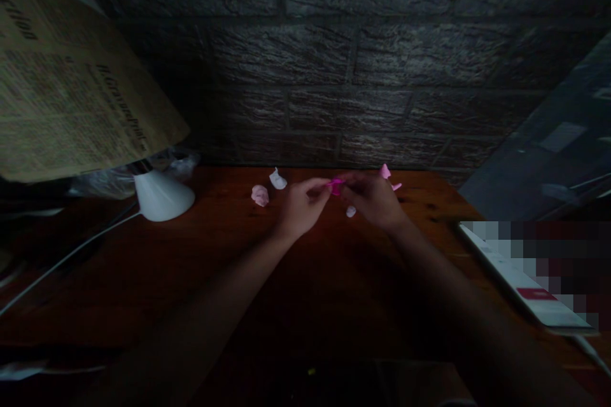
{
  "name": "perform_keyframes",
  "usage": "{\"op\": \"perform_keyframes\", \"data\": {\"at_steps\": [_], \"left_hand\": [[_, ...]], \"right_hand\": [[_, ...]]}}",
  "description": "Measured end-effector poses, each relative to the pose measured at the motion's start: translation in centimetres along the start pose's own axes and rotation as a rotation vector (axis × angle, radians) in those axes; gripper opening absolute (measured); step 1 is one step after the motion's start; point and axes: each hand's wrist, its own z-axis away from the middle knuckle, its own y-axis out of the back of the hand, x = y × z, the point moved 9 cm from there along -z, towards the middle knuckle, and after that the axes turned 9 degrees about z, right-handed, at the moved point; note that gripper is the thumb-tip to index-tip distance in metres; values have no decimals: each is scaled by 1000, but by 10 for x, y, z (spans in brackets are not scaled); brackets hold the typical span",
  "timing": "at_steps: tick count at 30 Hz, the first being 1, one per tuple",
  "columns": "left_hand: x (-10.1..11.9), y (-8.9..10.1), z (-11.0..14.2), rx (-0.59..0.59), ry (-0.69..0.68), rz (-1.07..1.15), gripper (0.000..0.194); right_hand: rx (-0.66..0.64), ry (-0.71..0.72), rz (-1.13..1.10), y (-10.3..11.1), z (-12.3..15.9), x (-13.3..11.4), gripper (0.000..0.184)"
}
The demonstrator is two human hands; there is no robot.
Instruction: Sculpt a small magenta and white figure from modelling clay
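Over the wooden table, a small magenta piece (337,187), soft-looking like modelling clay, is pinched between both hands. My left hand (305,205) grips its left side with thumb and fingertips. From the right, my right hand (375,198) closes thumb and fingers on it, covering part of its shape. A pale pink crumpled lump (260,195) and a white lump (277,179) lie left of my left hand. Just below my right hand is a little whitish ball (351,211). Behind that hand, a pink pointed piece (385,171) is partly hidden.
At the left stands a lamp with a white base (162,196) and a newspaper-print shade (81,89); its cord crosses the wooden table (315,286). Clear plastic (102,183) lies behind it. A tablet-like device (529,286) is at the right. A brick-patterned wall (310,57) rises behind.
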Motion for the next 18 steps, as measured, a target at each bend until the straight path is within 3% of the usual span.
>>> {"op": "perform_keyframes", "data": {"at_steps": [5, 8, 11, 18], "left_hand": [[-9, -1, -1, -33, 70, 16, 12], [-5, -1, -1, -29, 36, -29, 11], [1, 0, -1, -11, -13, -44, 23], [3, -5, -1, -96, -33, -105, 26]], "right_hand": [[-62, 46, 85, -3, 0, -2, 21], [-84, 92, 161, -5, 0, -6, 22], [-93, 128, 208, -9, 0, -10, 24], [-52, 64, 32, -10, 1, -4, 19]]}}
